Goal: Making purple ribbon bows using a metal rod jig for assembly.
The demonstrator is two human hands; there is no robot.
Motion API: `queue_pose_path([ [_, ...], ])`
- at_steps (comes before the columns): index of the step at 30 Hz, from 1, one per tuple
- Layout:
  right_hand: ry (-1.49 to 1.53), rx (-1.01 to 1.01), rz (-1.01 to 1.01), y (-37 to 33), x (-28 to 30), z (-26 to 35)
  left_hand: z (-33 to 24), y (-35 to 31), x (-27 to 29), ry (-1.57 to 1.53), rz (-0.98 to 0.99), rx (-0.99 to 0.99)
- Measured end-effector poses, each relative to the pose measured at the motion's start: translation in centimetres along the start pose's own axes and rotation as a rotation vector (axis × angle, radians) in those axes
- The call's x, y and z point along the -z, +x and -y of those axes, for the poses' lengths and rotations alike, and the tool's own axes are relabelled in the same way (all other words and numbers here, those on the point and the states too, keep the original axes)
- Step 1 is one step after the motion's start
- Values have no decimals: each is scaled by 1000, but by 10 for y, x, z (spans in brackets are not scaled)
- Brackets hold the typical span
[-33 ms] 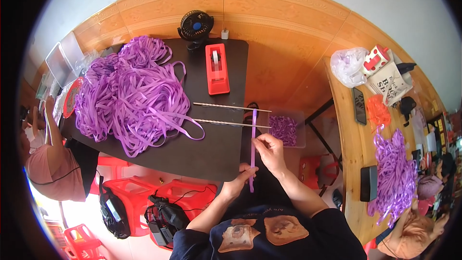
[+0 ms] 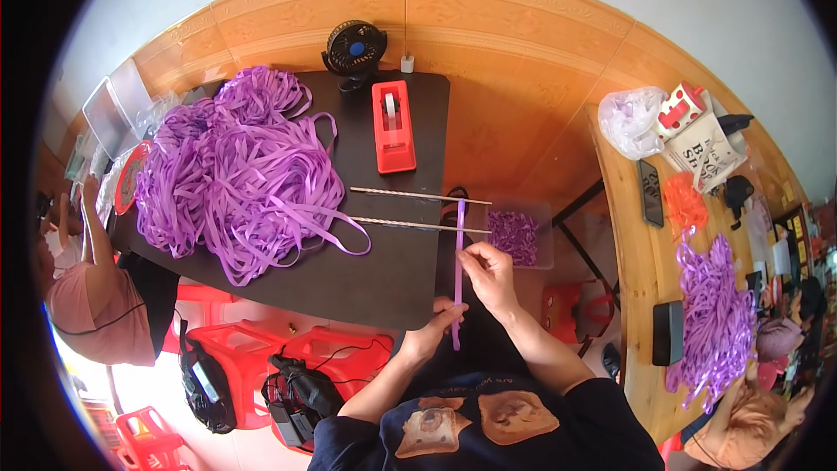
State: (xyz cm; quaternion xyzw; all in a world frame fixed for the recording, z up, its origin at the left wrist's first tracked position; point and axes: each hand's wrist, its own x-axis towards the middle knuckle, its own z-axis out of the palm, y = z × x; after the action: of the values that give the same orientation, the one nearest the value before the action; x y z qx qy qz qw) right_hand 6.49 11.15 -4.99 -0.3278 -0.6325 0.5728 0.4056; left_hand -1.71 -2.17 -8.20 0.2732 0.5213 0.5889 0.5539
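A narrow purple ribbon [image 2: 459,244] runs lengthwise in front of me, just off the right edge of the dark table [image 2: 384,283]. My left hand [image 2: 438,325] pinches it near its lower end, with a short tail hanging past the fingers. Higher up, my right hand [image 2: 489,279] also grips it, thumb and fingers pressed together. The ribbon's far end reaches two thin twisted rods, the upper rod [image 2: 410,194] and the lower rod [image 2: 401,224], which jut out over the table's edge. Whether it loops around them I cannot tell.
A big purple ribbon heap [image 2: 253,174] covers the table's left part, near a red tape dispenser [image 2: 397,153] and black fan [image 2: 355,48]. Below the rods stands a clear bin [image 2: 545,240] of purple pieces. A wooden table [image 2: 641,296] is at right; people sit on both sides.
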Motion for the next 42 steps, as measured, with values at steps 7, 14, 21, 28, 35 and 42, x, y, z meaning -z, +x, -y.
queue_pose_path([
  [7,12,30,-12,21,-2,-14,4,1,-2,-42,14,5],
  [14,363,-40,-51,33,-10,-20,6,2,-9,-67,-20,34],
  [21,430,-80,-31,25,-14,-19,5,1,-11,-48,-38,14],
  [28,528,-187,16,11,-12,-3,-1,-10,-21,-123,-77,-8],
  [35,603,-323,32,8,-12,16,-7,-19,-35,-261,-104,-101],
  [42,435,-316,82,-2,-6,28,-6,-29,-40,-309,-81,-135],
])
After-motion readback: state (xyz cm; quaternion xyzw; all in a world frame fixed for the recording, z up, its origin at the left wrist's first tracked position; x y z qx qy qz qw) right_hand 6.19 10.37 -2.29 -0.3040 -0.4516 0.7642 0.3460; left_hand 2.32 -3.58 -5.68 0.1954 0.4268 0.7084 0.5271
